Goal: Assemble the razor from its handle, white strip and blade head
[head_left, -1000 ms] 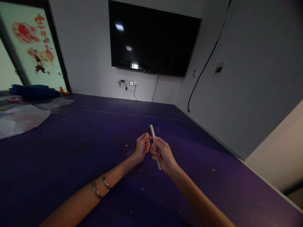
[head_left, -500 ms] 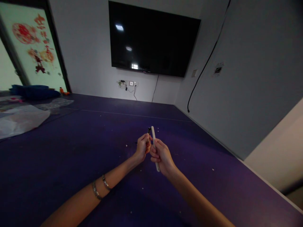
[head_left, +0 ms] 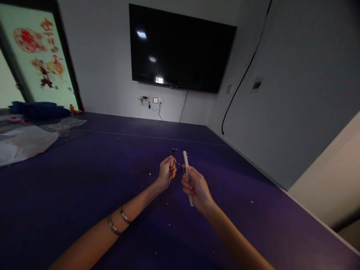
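Note:
My left hand (head_left: pixel 166 171) is closed round the handle of a small dark tool (head_left: pixel 173 151) whose short crosswise head sticks up above the fingers. What kind of tool it is I cannot make out. To its right, my right hand (head_left: pixel 197 186) grips a slim white bar (head_left: pixel 185 159), held nearly upright with its lower end showing below the fingers. A small dark and silvery piece (head_left: pixel 183 168) shows at the left side of the bar, by my fingertips. The two hands are apart, above a purple surface (head_left: pixel 135 165).
Small white scraps (head_left: pixel 252 201) are scattered on the surface. White plastic sheeting (head_left: pixel 28 144) and a dark blue cloth bundle (head_left: pixel 39 109) lie at the far left. A television (head_left: pixel 180 48) hangs on the back wall above sockets (head_left: pixel 155 100). A black cable (head_left: pixel 239 84) dangles along the right wall.
My hands have moved apart: the left one with the dark tool a little to the left, the right one with the white bar slightly to the right. The dark and silvery piece beside the bar now shows.

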Demonstrator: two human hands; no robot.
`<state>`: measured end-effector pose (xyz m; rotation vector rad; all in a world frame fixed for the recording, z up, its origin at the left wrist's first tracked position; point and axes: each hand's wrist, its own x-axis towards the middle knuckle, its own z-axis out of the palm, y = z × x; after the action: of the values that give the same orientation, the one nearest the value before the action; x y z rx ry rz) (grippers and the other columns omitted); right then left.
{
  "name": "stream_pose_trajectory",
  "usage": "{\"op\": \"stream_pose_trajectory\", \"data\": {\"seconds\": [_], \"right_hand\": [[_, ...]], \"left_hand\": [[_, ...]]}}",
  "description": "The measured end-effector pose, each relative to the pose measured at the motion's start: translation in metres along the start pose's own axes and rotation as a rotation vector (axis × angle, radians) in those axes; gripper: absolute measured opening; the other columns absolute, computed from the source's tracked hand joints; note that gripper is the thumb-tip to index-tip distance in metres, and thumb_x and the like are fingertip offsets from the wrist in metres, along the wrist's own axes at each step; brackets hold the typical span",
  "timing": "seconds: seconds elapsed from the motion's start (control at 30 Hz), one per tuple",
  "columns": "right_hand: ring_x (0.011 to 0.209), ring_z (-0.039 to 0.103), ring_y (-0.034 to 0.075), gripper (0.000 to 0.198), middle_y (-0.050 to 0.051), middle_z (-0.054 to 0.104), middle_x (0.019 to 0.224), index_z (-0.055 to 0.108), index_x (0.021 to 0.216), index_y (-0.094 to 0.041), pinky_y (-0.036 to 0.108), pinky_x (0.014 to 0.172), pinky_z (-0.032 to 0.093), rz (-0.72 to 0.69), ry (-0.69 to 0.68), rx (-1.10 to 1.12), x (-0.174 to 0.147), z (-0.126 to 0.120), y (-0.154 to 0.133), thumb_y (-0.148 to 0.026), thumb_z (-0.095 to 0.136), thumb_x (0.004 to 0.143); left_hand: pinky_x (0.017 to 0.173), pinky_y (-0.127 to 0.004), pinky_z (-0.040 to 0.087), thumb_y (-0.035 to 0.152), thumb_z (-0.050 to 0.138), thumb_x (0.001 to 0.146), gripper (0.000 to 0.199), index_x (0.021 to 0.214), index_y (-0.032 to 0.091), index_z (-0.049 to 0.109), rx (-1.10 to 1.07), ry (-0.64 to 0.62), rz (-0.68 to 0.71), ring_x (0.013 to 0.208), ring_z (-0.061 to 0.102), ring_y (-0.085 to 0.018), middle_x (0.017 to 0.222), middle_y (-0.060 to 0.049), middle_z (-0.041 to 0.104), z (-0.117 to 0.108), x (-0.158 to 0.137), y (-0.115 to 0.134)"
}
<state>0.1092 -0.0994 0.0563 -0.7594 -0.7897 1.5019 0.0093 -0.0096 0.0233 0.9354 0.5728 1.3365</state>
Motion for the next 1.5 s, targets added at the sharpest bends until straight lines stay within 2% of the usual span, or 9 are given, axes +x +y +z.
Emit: {"op": "stream_pose_trajectory", "data": {"seconds": [0.23, 0.37, 0.53, 0.67, 0.77, 0.87, 1.27, 1.4, 1.5], "right_hand": [[0.043, 0.036, 0.006, 0.016, -0.003, 0.047, 0.057, 0.059, 0.087, -0.015, 0.018, 0.037, 0.028, -0.047, 0.081, 0.043, 0.018, -0.021, -0.032, -0.026, 0.057, 0.075], [0.045, 0.042, 0.008, 0.018, -0.003, 0.051, 0.057, 0.057, 0.08, -0.018, 0.02, 0.041, 0.033, -0.153, 0.153, -0.09, 0.027, -0.032, -0.033, -0.033, 0.062, 0.072], [0.042, 0.047, 0.011, 0.03, 0.001, 0.059, 0.053, 0.054, 0.072, -0.017, 0.023, 0.042, 0.036, -0.292, 0.227, -0.606, 0.045, -0.049, -0.022, -0.048, 0.056, 0.073], [0.049, 0.055, 0.015, 0.032, 0.005, 0.062, 0.056, 0.056, 0.06, -0.017, 0.024, 0.049, 0.036, -0.404, 0.245, -1.207, 0.062, -0.062, -0.007, -0.043, 0.05, 0.078], [0.064, 0.062, 0.02, 0.027, 0.009, 0.067, 0.067, 0.063, 0.065, -0.017, 0.025, 0.056, 0.038, -0.336, 0.272, -1.591, 0.07, -0.065, 0.007, -0.035, 0.049, 0.079], [0.073, 0.065, 0.023, 0.024, 0.013, 0.069, 0.077, 0.067, 0.074, -0.017, 0.027, 0.059, 0.039, -0.202, 0.261, -1.808, 0.074, -0.061, 0.021, -0.031, 0.047, 0.078], [0.087, 0.065, 0.029, 0.033, 0.017, 0.068, 0.094, 0.068, 0.091, -0.014, 0.034, 0.07, 0.047, -0.036, 0.266, -1.954, 0.081, -0.053, 0.041, -0.032, 0.043, 0.08], [0.085, 0.065, 0.028, 0.041, 0.015, 0.068, 0.091, 0.069, 0.089, -0.016, 0.034, 0.07, 0.047, -0.061, 0.295, -1.955, 0.084, -0.059, 0.032, -0.045, 0.039, 0.083], [0.085, 0.064, 0.025, 0.037, 0.012, 0.067, 0.09, 0.068, 0.09, -0.02, 0.032, 0.07, 0.046, -0.104, 0.316, -1.968, 0.092, -0.07, 0.017, -0.04, 0.037, 0.086]], "left_hand": [[0.028, -0.013, 0.012, 0.046, 0.055, 0.077, 0.03, 0.071, 0.017, 0.049, -0.017, -0.091, 0.044, 0.029, 0.018, -0.002, 0.042, 0.011, 0.026, -0.006, 0.005, 0.027], [0.029, -0.013, 0.012, 0.046, 0.056, 0.077, 0.03, 0.07, 0.017, 0.049, -0.041, -0.106, 0.026, 0.029, 0.017, -0.002, 0.042, 0.011, 0.026, -0.003, 0.003, 0.032], [0.028, -0.013, 0.011, 0.043, 0.057, 0.077, 0.029, 0.07, 0.017, 0.049, -0.065, -0.136, 0.028, 0.029, 0.017, -0.002, 0.041, 0.01, 0.027, 0.002, 0.001, 0.035], [0.028, -0.013, 0.011, 0.043, 0.057, 0.077, 0.028, 0.071, 0.017, 0.049, -0.073, -0.156, 0.014, 0.029, 0.018, -0.002, 0.042, 0.01, 0.027, 0.004, -0.001, 0.035], [0.028, -0.013, 0.011, 0.043, 0.056, 0.077, 0.028, 0.072, 0.017, 0.05, -0.07, -0.164, 0.009, 0.029, 0.017, -0.002, 0.042, 0.01, 0.028, 0.005, -0.002, 0.034], [0.028, -0.013, 0.011, 0.044, 0.057, 0.077, 0.029, 0.072, 0.017, 0.049, -0.061, -0.173, 0.007, 0.029, 0.017, -0.001, 0.042, 0.01, 0.028, 0.005, -0.003, 0.033], [0.027, -0.012, 0.012, 0.046, 0.058, 0.076, 0.03, 0.073, 0.017, 0.049, -0.03, -0.186, -0.013, 0.029, 0.017, -0.001, 0.042, 0.011, 0.028, 0.004, -0.003, 0.026], [0.026, -0.012, 0.012, 0.046, 0.058, 0.075, 0.03, 0.074, 0.017, 0.049, -0.02, -0.193, -0.011, 0.029, 0.017, -0.002, 0.042, 0.011, 0.028, 0.001, -0.002, 0.024], [0.026, -0.012, 0.012, 0.045, 0.057, 0.076, 0.03, 0.073, 0.017, 0.048, -0.013, -0.199, -0.011, 0.029, 0.017, -0.002, 0.042, 0.011, 0.028, 0.0, -0.002, 0.024]]}}
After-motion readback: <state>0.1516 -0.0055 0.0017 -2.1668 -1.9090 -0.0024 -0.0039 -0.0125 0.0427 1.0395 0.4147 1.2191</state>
